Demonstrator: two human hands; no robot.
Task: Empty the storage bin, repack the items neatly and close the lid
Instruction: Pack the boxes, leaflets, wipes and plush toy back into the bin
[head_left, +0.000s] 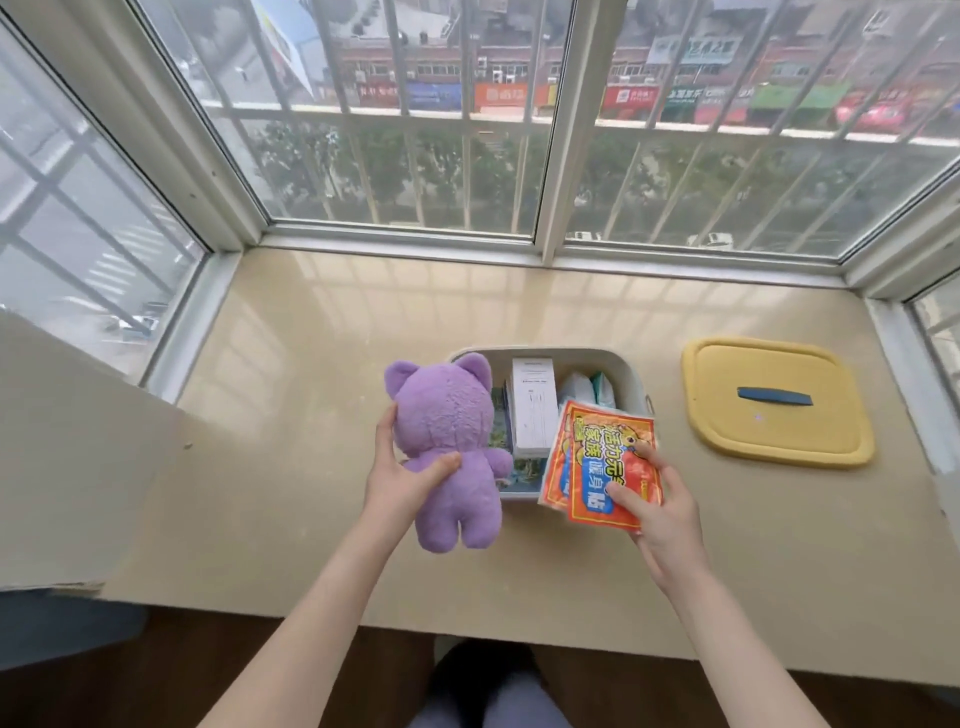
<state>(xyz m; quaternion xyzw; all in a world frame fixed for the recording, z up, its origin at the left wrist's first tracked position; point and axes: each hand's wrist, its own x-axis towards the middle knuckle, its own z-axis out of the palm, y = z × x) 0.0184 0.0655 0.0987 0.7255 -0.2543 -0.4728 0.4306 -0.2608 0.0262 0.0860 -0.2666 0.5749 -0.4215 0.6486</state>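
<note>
Left hand (400, 483) grips a purple plush toy (447, 431) at the white storage bin's (550, 354) left edge. Right hand (660, 514) pinches seemingly two orange packets (597, 467) over its right corner. The yellow lid (779, 441) lies well apart.

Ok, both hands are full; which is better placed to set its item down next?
Left, probably. The left hand holds the purple plush toy at the white plastic bin's left edge, beside bare beige sill. The right hand holds orange printed packets over the bin's corner, with the yellow lid on that side.
</note>
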